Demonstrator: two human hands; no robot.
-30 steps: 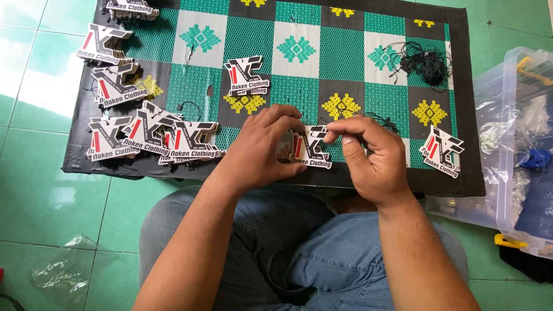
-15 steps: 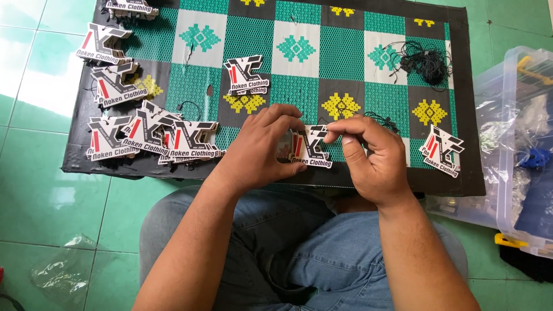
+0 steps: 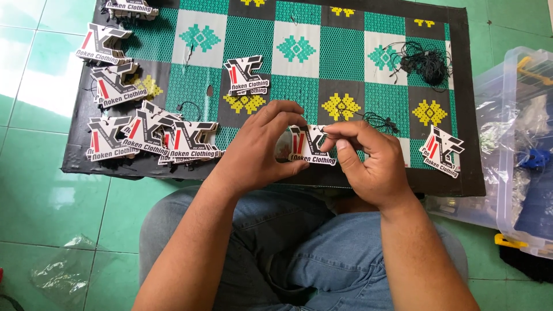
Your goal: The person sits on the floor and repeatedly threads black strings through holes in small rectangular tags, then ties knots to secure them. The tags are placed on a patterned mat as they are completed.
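Green patterned mat [image 3: 340, 52] covers the low board. Clear plastic bin [image 3: 518, 144] sits at right. Piles of die-cut tags [image 3: 152, 138] lie at left. L hand [image 3: 259, 152] & R hand [image 3: 366, 164] both pinch one tag [image 3: 311, 150] near the mat's near edge, w/ R fingertips [image 3: 340, 131] on its black string [image 3: 374, 120].

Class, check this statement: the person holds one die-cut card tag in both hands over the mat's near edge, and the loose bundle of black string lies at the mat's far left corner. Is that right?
Not quite. The head view shows the bundle of black string at the far right corner of the mat, not the left. The rest stands: left hand and right hand both hold one card tag over the mat's near edge.
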